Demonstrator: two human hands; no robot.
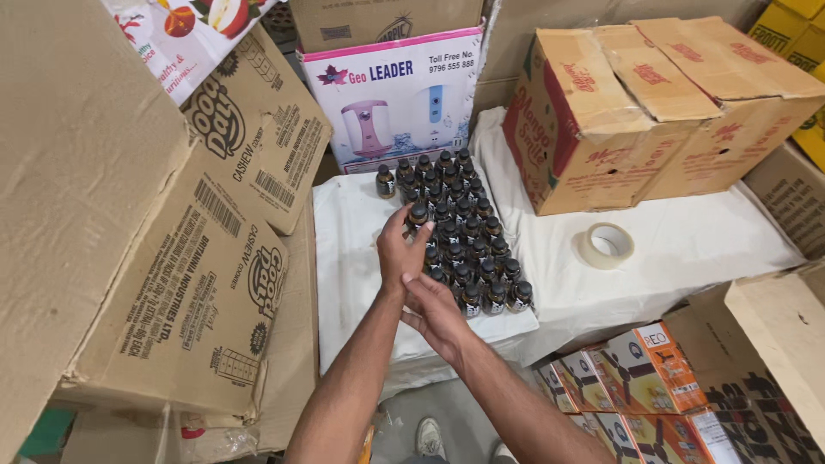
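Bottles (460,236), small, dark, black-capped, packed upright in tight rows mid-frame on a white-covered surface (687,245).

Around them, largest first:
- Flattened brown cardboard boxes (206,283), printed, leaning across the whole left side of the frame, close against the white surface's left edge.
- Open orange-brown carton (601,120) with red print, upper right, flaps up, set on the same white cover, just right of the bottle rows.
- White and pink appliance box (395,99), top centre, right behind the farthest bottles, closing off the back.
- Stack of small orange and black boxes (636,378), lower right, below the white cover's edge.
- Roll of clear tape (607,245), lying flat on the cover right of the bottles, well apart from them.

Left hand (400,249): at the left edge of the bottle rows, fingers raised and lightly curled, fingertips at the cap of one bottle; a firm pinch cannot be told.
Right hand (438,314): bottom centre, fingers laid loosely against the left wrist, empty, just near the closest bottles.
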